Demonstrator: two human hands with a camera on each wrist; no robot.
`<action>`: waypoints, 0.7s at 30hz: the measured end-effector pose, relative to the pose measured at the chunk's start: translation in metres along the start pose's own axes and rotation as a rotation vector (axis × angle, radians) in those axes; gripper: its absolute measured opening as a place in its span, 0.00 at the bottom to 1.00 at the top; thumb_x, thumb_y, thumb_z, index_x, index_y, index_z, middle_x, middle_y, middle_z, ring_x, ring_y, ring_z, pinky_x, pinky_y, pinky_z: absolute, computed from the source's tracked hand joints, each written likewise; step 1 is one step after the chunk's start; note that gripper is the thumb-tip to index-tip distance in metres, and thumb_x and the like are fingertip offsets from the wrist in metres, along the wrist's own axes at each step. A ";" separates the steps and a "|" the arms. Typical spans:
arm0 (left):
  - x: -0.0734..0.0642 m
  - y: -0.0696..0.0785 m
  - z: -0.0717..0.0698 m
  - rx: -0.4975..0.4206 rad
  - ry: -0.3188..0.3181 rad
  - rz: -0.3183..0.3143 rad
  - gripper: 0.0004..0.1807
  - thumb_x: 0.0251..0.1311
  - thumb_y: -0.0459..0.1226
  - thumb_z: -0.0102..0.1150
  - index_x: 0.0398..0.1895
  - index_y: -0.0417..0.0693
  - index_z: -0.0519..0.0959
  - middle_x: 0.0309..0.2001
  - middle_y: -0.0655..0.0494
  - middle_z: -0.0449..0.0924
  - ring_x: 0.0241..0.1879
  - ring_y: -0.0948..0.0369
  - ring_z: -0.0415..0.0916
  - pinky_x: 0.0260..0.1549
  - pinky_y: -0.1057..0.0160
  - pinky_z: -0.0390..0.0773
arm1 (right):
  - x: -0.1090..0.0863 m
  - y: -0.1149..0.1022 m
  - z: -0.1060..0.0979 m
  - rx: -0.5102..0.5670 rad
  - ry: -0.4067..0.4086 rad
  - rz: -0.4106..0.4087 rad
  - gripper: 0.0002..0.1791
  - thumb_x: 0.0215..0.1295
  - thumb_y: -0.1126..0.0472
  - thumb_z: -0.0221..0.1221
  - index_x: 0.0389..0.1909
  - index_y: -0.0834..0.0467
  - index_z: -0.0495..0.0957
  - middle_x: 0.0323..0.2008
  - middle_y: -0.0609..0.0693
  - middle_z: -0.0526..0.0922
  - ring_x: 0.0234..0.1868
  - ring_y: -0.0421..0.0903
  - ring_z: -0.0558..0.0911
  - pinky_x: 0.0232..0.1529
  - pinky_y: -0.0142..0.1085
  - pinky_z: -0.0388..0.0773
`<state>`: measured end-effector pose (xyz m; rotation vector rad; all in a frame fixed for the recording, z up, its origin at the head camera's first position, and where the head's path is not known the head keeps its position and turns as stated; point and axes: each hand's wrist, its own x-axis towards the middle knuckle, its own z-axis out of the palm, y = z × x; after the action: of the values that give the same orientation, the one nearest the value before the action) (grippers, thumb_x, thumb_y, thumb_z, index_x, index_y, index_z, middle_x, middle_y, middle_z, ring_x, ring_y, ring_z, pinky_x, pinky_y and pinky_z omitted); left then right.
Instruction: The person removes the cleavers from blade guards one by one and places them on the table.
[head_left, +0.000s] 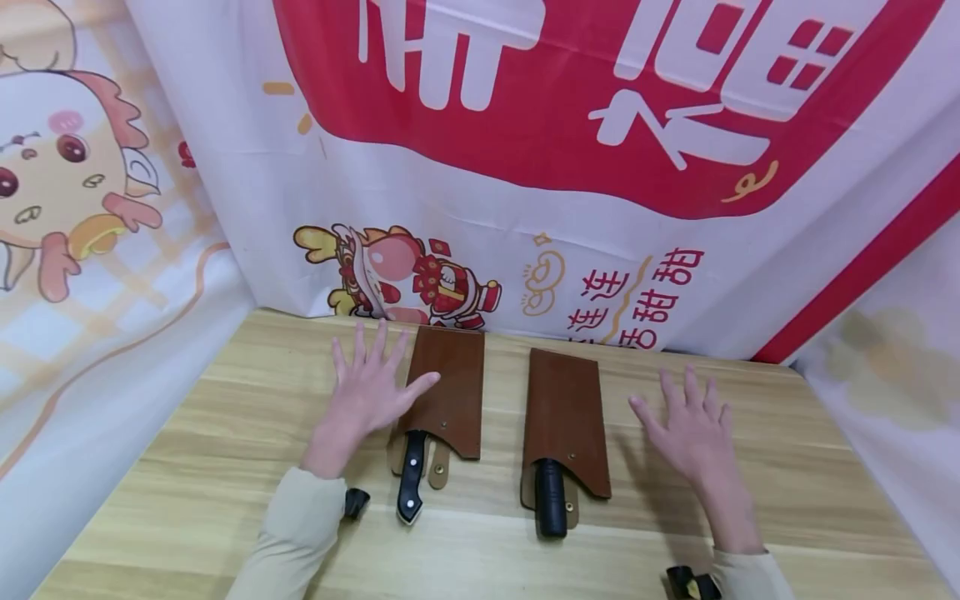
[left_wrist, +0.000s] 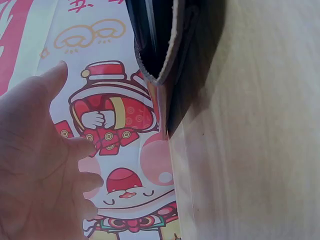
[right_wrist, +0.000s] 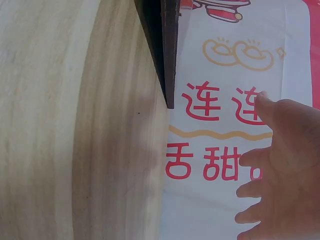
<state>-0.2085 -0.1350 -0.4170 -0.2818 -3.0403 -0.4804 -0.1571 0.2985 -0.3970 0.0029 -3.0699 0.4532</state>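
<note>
Two brown sheaths lie side by side on the table. From the left sheath point(head_left: 448, 379) sticks out a black riveted knife handle point(head_left: 411, 483); the right sheath point(head_left: 566, 408) has a thicker, ribbed black handle point(head_left: 551, 500) at its mouth. The blades are hidden inside. My left hand point(head_left: 363, 396), fingers spread, is nearest the left sheath, its thumb overlapping that sheath in the head view. To the right of the other sheath, my right hand point(head_left: 692, 433) spreads its fingers and holds nothing. Each wrist view shows a sheath edge-on, apart from the left hand point(left_wrist: 40, 155) and right hand point(right_wrist: 287, 170).
A wooden table point(head_left: 480, 558) lies under everything. Behind it hangs a white and red printed cloth point(head_left: 510, 200), with more cloth at the left point(head_left: 97, 333) and right sides. Unfastened strap tabs with snaps, such as the left tab point(head_left: 439, 467), show by the handles.
</note>
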 end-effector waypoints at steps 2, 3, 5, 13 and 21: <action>0.000 -0.002 0.000 -0.007 0.001 -0.003 0.52 0.69 0.73 0.38 0.84 0.50 0.47 0.83 0.38 0.32 0.79 0.33 0.24 0.68 0.28 0.17 | 0.000 -0.001 0.000 0.003 0.002 0.000 0.49 0.79 0.31 0.39 0.81 0.67 0.49 0.78 0.77 0.38 0.75 0.81 0.36 0.68 0.78 0.34; 0.000 -0.003 -0.001 -0.008 0.003 -0.006 0.52 0.69 0.72 0.38 0.84 0.50 0.47 0.83 0.38 0.32 0.79 0.33 0.24 0.68 0.28 0.18 | 0.000 -0.001 -0.001 0.005 0.003 0.000 0.49 0.79 0.31 0.39 0.80 0.67 0.49 0.77 0.78 0.38 0.75 0.82 0.36 0.68 0.77 0.34; 0.001 -0.005 -0.002 -0.017 0.012 -0.012 0.52 0.71 0.71 0.39 0.84 0.47 0.45 0.82 0.36 0.33 0.79 0.32 0.26 0.69 0.27 0.22 | 0.000 -0.002 -0.001 0.004 0.008 -0.002 0.50 0.79 0.31 0.39 0.80 0.69 0.48 0.76 0.80 0.39 0.74 0.83 0.37 0.68 0.77 0.36; 0.000 -0.015 -0.010 -0.102 0.068 -0.057 0.47 0.76 0.61 0.45 0.82 0.37 0.49 0.78 0.28 0.50 0.76 0.28 0.44 0.70 0.25 0.46 | 0.002 -0.006 -0.005 0.006 0.028 -0.011 0.47 0.80 0.37 0.45 0.78 0.73 0.50 0.71 0.84 0.50 0.71 0.83 0.51 0.68 0.75 0.49; 0.002 -0.015 -0.009 -0.307 0.116 -0.113 0.40 0.78 0.52 0.50 0.76 0.28 0.58 0.73 0.25 0.59 0.70 0.30 0.61 0.67 0.34 0.64 | -0.005 -0.025 -0.014 0.070 0.076 -0.019 0.42 0.80 0.43 0.51 0.74 0.75 0.58 0.66 0.82 0.63 0.65 0.79 0.65 0.61 0.73 0.65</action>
<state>-0.2130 -0.1519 -0.4126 -0.0897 -2.8725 -0.9385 -0.1514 0.2791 -0.3766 0.0159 -2.9756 0.5461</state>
